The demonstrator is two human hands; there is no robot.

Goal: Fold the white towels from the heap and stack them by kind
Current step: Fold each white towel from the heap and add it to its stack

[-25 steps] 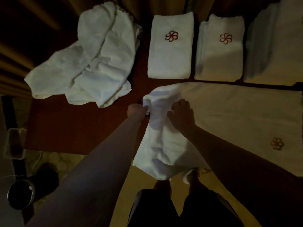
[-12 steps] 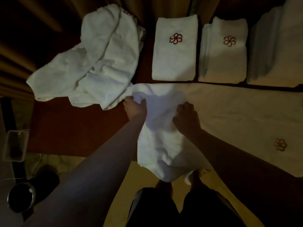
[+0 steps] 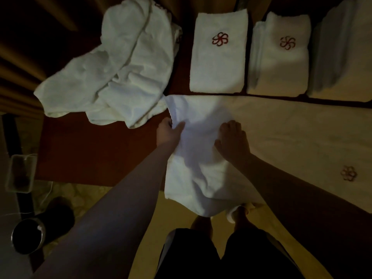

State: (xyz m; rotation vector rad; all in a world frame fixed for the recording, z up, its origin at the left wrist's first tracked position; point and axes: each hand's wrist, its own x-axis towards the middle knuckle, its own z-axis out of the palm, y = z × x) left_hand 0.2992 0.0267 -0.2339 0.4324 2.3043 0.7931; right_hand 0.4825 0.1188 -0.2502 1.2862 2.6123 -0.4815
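Note:
A long white towel [image 3: 291, 137] with a red flower emblem lies spread across the dark red surface [image 3: 90, 154]; its left end hangs over the near edge. My left hand [image 3: 168, 131] grips the towel's left edge, thumb on top of the cloth. My right hand [image 3: 231, 141] rests flat on the towel a little to the right, fingers pointing away. A heap of crumpled white towels [image 3: 112, 73] lies at the back left. Behind the spread towel stand folded stacks: one [image 3: 219, 65] and another [image 3: 279, 65] with red emblems, and a larger stack [image 3: 346, 57] at the far right.
A curtain hangs behind the surface. On the floor at left stand a clear plastic box [image 3: 19, 174] and a round metal bin [image 3: 28, 235]. My legs and feet [image 3: 203, 224] are below the towel's hanging end.
My left hand has carried the towel's left edge away from me and leftward, spreading the bunched corner flatter towards the heap. My right hand stayed pressing the towel.

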